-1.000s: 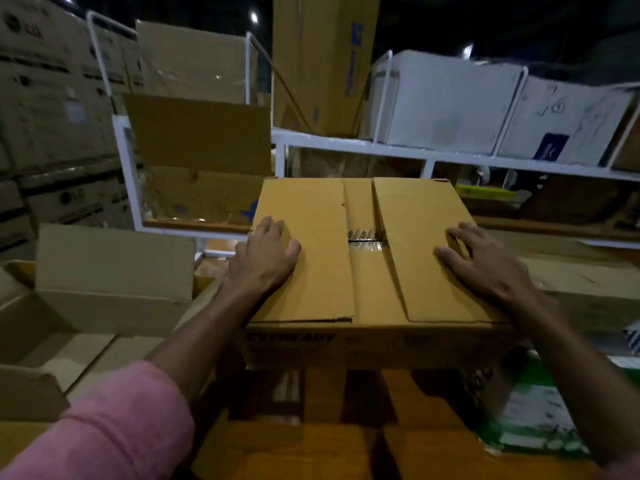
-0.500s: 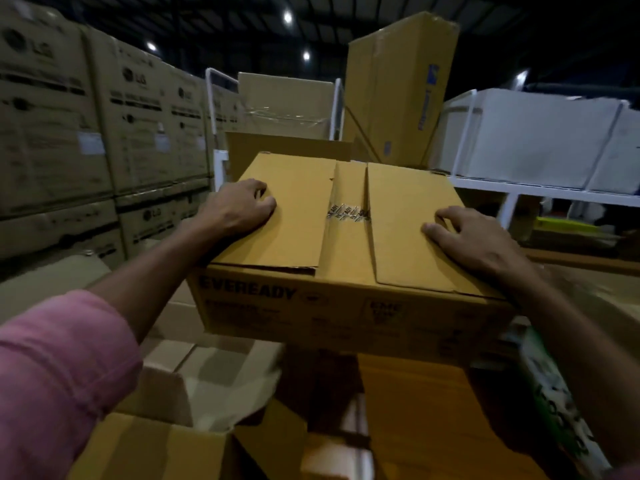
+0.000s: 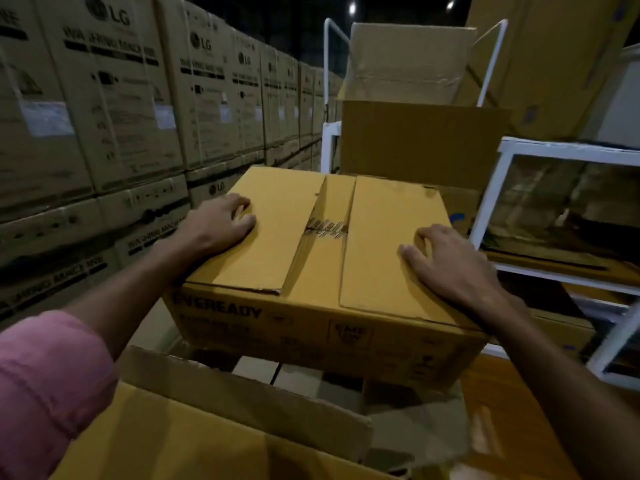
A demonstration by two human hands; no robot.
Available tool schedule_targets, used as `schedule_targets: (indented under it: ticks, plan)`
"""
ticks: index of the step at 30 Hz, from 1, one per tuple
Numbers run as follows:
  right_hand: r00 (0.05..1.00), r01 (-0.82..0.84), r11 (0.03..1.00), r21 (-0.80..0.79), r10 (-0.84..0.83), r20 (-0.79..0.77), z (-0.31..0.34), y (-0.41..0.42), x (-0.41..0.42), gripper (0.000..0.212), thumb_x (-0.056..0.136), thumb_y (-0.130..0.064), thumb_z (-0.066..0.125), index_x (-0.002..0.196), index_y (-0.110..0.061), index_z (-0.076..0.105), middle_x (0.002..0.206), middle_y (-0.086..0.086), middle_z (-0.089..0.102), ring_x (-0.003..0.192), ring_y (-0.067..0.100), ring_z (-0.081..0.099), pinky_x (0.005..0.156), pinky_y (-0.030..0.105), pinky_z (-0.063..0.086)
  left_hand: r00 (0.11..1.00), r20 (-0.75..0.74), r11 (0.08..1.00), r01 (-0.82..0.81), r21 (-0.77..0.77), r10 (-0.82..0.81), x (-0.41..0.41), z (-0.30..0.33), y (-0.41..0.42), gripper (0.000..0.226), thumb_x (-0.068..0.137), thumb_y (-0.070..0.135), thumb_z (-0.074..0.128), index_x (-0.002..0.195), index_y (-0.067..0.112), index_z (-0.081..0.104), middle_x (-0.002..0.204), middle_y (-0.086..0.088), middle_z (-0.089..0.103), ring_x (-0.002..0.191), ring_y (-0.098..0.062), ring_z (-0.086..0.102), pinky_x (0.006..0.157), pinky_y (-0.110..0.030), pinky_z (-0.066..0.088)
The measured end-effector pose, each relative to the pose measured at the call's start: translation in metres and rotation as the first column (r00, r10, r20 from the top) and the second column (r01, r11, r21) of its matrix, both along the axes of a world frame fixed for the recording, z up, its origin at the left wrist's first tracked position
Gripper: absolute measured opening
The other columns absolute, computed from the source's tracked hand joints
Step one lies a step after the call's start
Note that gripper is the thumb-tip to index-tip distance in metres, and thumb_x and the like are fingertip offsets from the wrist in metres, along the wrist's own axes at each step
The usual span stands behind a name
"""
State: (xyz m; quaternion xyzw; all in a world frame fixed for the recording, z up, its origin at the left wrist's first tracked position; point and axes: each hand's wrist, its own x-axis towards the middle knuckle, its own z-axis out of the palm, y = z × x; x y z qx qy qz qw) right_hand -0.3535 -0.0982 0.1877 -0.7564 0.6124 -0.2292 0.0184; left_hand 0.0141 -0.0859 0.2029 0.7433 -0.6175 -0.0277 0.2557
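A yellow-brown cardboard box (image 3: 384, 258) marked EVEREADY on its front fills the middle of the view. Its two top flaps are folded down with a gap between them, and a strip of torn tape sits in the gap. My left hand (image 3: 214, 226) rests on the left flap near the box's left edge, fingers bent and fingertips pressing the cardboard. My right hand (image 3: 450, 268) presses the right flap near the right edge, fingers spread and slightly bent. What bears the box from below is hidden.
A wall of stacked LG cartons (image 3: 121, 98) runs along the left. An open carton (image 3: 242, 410) lies right below the box. A white metal rack (image 3: 561, 148) stands at the right, with an open empty box (image 3: 408, 64) behind.
The view and the box have swung left, from the white rack toward the LG cartons. Both hands have stayed on the same flaps.
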Motion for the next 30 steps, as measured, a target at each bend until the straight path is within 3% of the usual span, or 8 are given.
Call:
schedule_targets:
  ticks: [9, 13, 18, 21, 24, 28, 30]
  plan:
    - [0.997, -0.017, 0.973, 0.23, 0.033, -0.065, -0.073, 0.006, 0.078, 0.066, 0.096, -0.071, 0.038, 0.148, -0.031, 0.04, 0.159, -0.001, 0.034, 0.135, 0.03, 0.046, 0.107, 0.054, 0.042, 0.995, 0.086, 0.988, 0.043, 0.151, -0.056, 0.092, -0.098, -0.008, 0.053, 0.1, 0.055, 0.047, 0.148, 0.031, 0.047, 0.151, -0.003, 0.049, 0.131, -0.023, 0.049, 0.105, -0.041, 0.041]
    - [0.997, -0.008, 0.955, 0.297, 0.029, -0.067, -0.106, 0.007, 0.091, 0.066, 0.096, -0.071, 0.037, 0.149, -0.032, 0.037, 0.161, -0.001, 0.029, 0.134, 0.031, 0.048, 0.105, 0.054, 0.045, 0.995, 0.01, 0.947, 0.093, 0.307, -0.101, 0.105, -0.132, -0.014, 0.062, 0.102, 0.057, 0.044, 0.157, 0.03, 0.032, 0.168, -0.001, 0.022, 0.149, -0.024, 0.031, 0.119, -0.043, 0.027]
    - [0.999, 0.002, 0.921, 0.389, 0.016, -0.042, -0.136, 0.007, 0.098, 0.071, 0.095, -0.073, 0.038, 0.153, -0.034, 0.029, 0.167, -0.002, 0.017, 0.141, 0.032, 0.041, 0.109, 0.056, 0.042, 0.985, -0.053, 0.836, 0.168, 0.523, -0.165, 0.114, -0.153, -0.03, 0.092, 0.089, 0.075, 0.051, 0.162, 0.033, 0.013, 0.172, -0.001, -0.003, 0.156, -0.028, 0.013, 0.123, -0.047, 0.018]
    - [0.999, -0.003, 0.92, 0.393, 0.021, -0.042, -0.141, 0.006, 0.102, 0.07, 0.095, -0.071, 0.041, 0.154, -0.033, 0.03, 0.168, -0.003, 0.016, 0.143, 0.031, 0.039, 0.11, 0.055, 0.04, 0.979, -0.077, 0.765, 0.194, 0.614, -0.186, 0.119, -0.155, -0.037, 0.136, 0.051, 0.101, 0.049, 0.162, 0.036, 0.005, 0.171, -0.001, -0.008, 0.156, -0.031, 0.012, 0.123, -0.05, 0.02]
    - [0.998, -0.01, 0.917, 0.398, 0.034, -0.054, -0.144, 0.005, 0.105, 0.071, 0.095, -0.07, 0.043, 0.154, -0.032, 0.03, 0.168, -0.003, 0.015, 0.143, 0.03, 0.039, 0.111, 0.055, 0.04, 0.974, -0.09, 0.746, 0.218, 0.63, -0.208, 0.124, -0.161, -0.044, 0.127, 0.062, 0.087, 0.061, 0.162, 0.035, 0.003, 0.171, -0.002, -0.006, 0.155, -0.033, 0.014, 0.123, -0.052, 0.023]
    - [0.996, -0.023, 0.898, 0.44, 0.06, -0.072, -0.148, 0.007, 0.107, 0.074, 0.095, -0.069, 0.044, 0.156, -0.029, 0.029, 0.169, -0.002, 0.013, 0.143, 0.028, 0.039, 0.111, 0.055, 0.041, 0.969, -0.09, 0.711, 0.23, 0.664, -0.23, 0.132, -0.164, -0.053, 0.148, 0.04, 0.099, 0.06, 0.162, 0.034, 0.006, 0.171, -0.002, -0.007, 0.154, -0.034, 0.019, 0.121, -0.053, 0.028]
    - [0.994, -0.028, 0.883, 0.469, 0.074, -0.08, -0.152, 0.009, 0.108, 0.072, 0.097, -0.066, 0.044, 0.156, -0.028, 0.03, 0.169, -0.002, 0.014, 0.143, 0.026, 0.039, 0.111, 0.051, 0.041, 0.971, -0.071, 0.696, 0.214, 0.685, -0.228, 0.136, -0.17, -0.057, 0.129, 0.059, 0.084, 0.066, 0.162, 0.034, 0.007, 0.171, -0.002, -0.006, 0.153, -0.034, 0.022, 0.121, -0.053, 0.029]
